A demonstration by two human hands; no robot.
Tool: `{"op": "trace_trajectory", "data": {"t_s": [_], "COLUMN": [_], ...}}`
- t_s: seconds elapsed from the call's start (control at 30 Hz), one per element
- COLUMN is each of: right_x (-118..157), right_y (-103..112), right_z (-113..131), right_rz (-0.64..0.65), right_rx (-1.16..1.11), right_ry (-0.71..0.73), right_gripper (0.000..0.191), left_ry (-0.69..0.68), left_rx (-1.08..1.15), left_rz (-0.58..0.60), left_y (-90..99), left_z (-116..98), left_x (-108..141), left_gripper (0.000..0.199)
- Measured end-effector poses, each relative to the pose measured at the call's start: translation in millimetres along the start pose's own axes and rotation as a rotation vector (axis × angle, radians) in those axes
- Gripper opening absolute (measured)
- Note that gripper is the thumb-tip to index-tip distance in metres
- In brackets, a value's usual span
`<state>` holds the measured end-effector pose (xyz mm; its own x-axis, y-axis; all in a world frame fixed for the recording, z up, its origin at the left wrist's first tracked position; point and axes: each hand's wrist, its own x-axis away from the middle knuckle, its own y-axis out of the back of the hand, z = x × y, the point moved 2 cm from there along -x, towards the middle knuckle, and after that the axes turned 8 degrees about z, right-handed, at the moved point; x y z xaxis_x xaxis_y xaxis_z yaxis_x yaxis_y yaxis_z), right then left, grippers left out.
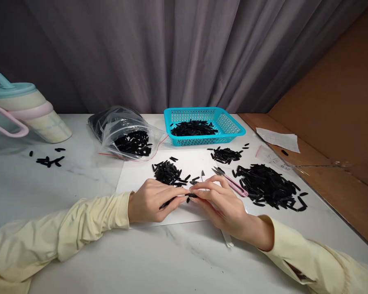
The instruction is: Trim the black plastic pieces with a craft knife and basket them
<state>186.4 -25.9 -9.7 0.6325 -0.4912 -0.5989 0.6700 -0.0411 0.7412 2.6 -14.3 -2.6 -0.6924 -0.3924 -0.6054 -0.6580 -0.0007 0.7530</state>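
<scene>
My left hand (156, 200) and my right hand (222, 202) meet over a white sheet (168, 218). Between their fingertips is a small, slim black piece (190, 195), pinched from both sides. Another black piece (166, 203) shows between the thumb and fingers of my left hand. A thin blade with a dark pointed tip (203, 174) sticks out beyond my right fingers; its pale handle (227, 239) comes out below the palm, and I cannot tell whether the hand grips it. Just ahead of my hands lies a small pile of black pieces (168, 172).
Pink-handled snips (236, 185) lie beside a large black pile (268, 185). Behind are a smaller pile (226, 155), a blue basket (202, 142) and an open clear bag (110, 141) of black pieces. A tumbler (49, 124) and scattered pieces (50, 161) are left; cardboard (334, 122) borders the right.
</scene>
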Motion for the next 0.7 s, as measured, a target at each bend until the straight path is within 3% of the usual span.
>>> {"op": "trace_trajectory", "data": {"t_s": [0.5, 0.7], "right_x": [-1.1, -1.6], "right_y": [2.0, 2.6], "right_z": [2.5, 3.4], "right_rz": [0.013, 0.006], "right_rx": [-0.140, -0.385], "right_ry": [-0.012, -0.201], "right_gripper": [0.018, 0.012], "left_ry": [-0.072, -0.067], "left_rx": [0.002, -0.006], "left_rz": [0.017, 0.019], "left_y": [0.8, 0.4], "left_z": [-1.5, -1.0], "left_x": [0.3, 1.4], "left_gripper": [0.026, 0.025]}}
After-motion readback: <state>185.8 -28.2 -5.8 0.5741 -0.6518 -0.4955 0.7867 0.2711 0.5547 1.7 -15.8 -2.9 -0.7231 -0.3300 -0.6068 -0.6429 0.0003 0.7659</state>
